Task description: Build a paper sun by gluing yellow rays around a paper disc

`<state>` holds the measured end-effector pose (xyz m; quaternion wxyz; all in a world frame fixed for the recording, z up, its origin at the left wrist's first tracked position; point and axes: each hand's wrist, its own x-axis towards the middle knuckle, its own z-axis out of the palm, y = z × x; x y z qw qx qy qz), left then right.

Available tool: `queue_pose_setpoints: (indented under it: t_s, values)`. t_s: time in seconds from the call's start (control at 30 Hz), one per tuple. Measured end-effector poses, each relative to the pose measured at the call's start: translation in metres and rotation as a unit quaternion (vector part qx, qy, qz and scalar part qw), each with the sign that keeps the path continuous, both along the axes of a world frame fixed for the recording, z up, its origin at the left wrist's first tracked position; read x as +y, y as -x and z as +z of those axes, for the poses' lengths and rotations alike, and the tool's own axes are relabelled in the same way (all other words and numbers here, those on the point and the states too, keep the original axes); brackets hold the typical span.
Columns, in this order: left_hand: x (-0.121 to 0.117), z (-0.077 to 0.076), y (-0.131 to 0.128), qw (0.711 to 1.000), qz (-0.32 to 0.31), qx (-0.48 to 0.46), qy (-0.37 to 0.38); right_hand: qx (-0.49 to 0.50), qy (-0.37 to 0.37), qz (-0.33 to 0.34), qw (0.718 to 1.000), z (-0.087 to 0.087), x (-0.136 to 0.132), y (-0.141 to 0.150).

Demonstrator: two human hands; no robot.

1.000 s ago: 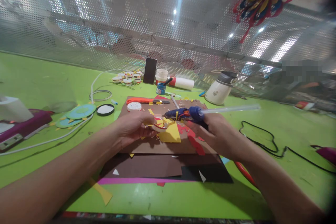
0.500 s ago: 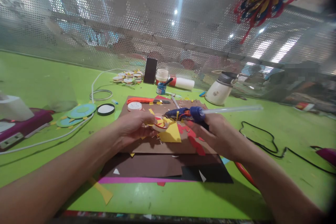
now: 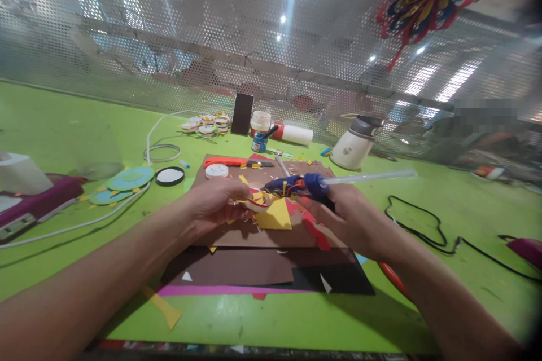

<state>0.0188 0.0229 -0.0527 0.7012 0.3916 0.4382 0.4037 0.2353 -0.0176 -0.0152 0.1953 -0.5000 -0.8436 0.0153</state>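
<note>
My left hand (image 3: 220, 203) is closed on the rim of a small round paper piece (image 3: 256, 203), white-sided with red and yellow bits on top. My right hand (image 3: 351, 217) grips a blue glue gun (image 3: 315, 185), a clear glue stick poking out of its back. The gun's nozzle end points left, over the round piece; whether the tip touches it I cannot tell. Beneath both hands lie a yellow paper sheet (image 3: 277, 215), red paper cut-outs (image 3: 315, 234) and a brown board (image 3: 241, 238).
An orange-handled cutter (image 3: 228, 162) and a white round lid (image 3: 216, 171) lie on the board. Behind stand a phone (image 3: 243, 114), a blue jar (image 3: 259, 142) and a white jug (image 3: 352, 146). At left are a purple power strip (image 3: 46, 203) and pale green discs (image 3: 129, 179); a black cable (image 3: 423, 234) runs at right.
The glue gun has shifted very slightly to the left, its glue stick with it. My left hand keeps its hold on the round piece.
</note>
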Motion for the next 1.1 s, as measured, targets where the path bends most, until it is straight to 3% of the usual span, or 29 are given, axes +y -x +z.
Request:
queue_pose_setpoints:
  t_s: [1.1]
  values:
    - [0.0,0.0014,0.0005,1.0,-0.007,0.001,0.006,-0.001,-0.018,-0.009,1.0,0.0009,-0.0009,-0.0004]
